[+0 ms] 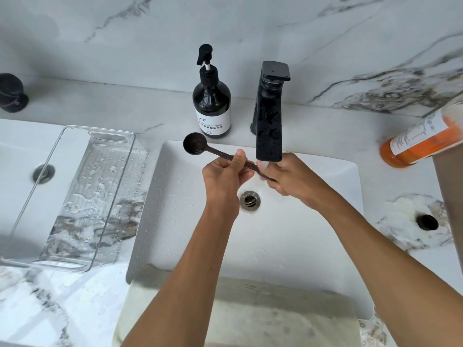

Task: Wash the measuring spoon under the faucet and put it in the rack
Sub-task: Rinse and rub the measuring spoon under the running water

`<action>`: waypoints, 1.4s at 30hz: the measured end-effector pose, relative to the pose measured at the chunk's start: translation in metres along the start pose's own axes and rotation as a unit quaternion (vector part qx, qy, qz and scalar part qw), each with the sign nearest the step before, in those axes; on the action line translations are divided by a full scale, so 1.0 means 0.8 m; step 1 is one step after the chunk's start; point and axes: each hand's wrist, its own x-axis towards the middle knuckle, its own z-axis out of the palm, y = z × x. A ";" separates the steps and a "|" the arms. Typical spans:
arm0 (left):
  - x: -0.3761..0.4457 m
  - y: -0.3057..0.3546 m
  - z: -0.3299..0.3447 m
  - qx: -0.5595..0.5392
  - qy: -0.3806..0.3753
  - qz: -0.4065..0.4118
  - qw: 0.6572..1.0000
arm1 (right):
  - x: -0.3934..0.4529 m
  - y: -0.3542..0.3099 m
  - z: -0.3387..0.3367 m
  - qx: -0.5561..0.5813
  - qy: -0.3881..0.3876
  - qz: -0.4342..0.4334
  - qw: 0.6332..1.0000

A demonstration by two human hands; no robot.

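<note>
Both hands grip measuring spoon [198, 148]: left hand [223, 175] mid-handle, right hand [292, 177] its end under faucet [269, 136]; soap btl [211, 101] label unreadable.

Veined marble wall [250, 26] behind a matching marble countertop [160, 113]

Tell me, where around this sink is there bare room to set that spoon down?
The clear rack left of the sink holds only water drops. Bare counter also lies in front of the rack, and between the soap bottle and the rack's far end. It is crowded under the faucet, where both hands, left and right, hold the measuring spoon.
</note>
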 end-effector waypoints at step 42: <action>-0.012 -0.013 0.005 0.021 -0.033 0.001 0.999 | -0.006 0.008 0.001 0.062 -0.006 0.011 0.998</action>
